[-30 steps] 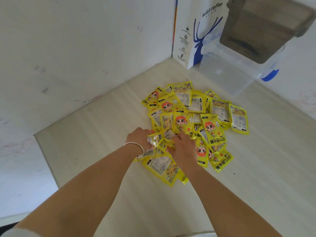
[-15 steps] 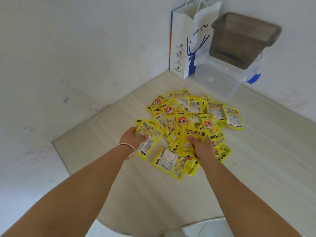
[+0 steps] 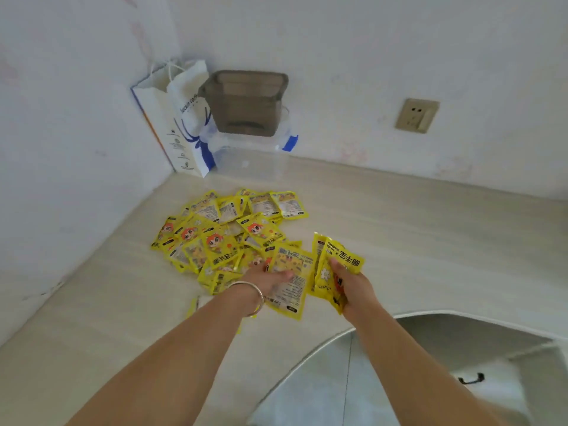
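This looks like a corner of a lived-in home, not a shop or a workplace. A pale wood-grain surface [image 3: 399, 241] runs into the meeting of two white painted walls [image 3: 76, 133], scuffed and faintly stained pink. Well beyond the left grip [image 3: 267, 276], right in the corner, a coffee-shop paper bag [image 3: 181, 124] stands beside a clear plastic storage box [image 3: 249, 158] with a smoky brown tub [image 3: 246, 103] on top. Far beyond the right grip [image 3: 353, 284], an ordinary wall socket [image 3: 416, 115] sits low on the wall. Just ahead of the left grip lies a loose heap of yellow packets [image 3: 221, 238]. Nearer than both grips the surface ends in a rounded edge, with pale floor [image 3: 338, 388] below.
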